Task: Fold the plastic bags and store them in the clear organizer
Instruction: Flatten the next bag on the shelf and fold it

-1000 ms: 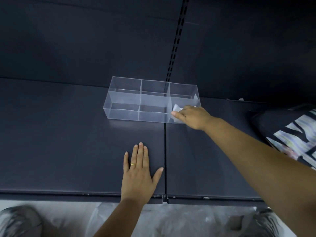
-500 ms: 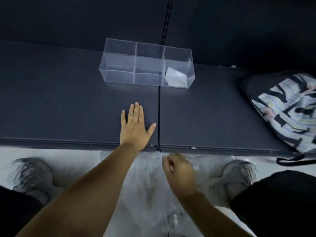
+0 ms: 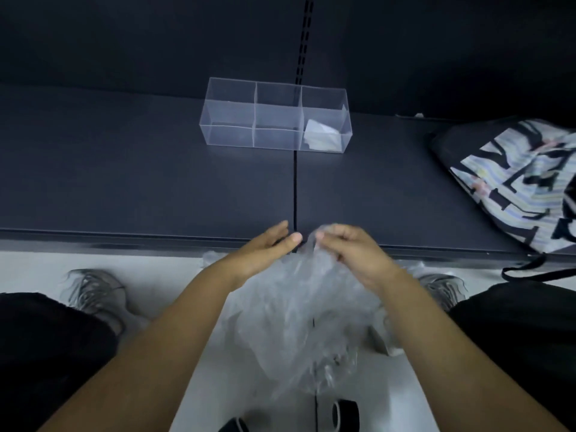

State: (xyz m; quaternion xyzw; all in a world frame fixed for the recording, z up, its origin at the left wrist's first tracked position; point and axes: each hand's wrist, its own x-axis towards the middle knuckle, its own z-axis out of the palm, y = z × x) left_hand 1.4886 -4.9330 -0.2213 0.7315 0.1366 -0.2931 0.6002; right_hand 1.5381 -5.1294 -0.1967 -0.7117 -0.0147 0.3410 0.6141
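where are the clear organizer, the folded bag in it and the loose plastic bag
clear organizer [image 3: 229,129]: head view, front wall of left compartment
folded bag [image 3: 321,137]: head view, its white middle, in the right compartment
loose plastic bag [image 3: 299,307]: head view, its crumpled middle

Organizer [image 3: 230,132]: clear rigid plastic, glossy, smooth. Plastic bag [image 3: 311,322]: thin translucent film, crinkled, shiny. Shelf [image 3: 124,182]: dark, matt, smooth. Printed bag [image 3: 514,182]: cloth, matt.

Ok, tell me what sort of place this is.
Probably a shop or stockroom, not certain: a dark retail-style shelf with a slotted upright in its back panel, set low over a pale floor, and a patterned bag resting on it.
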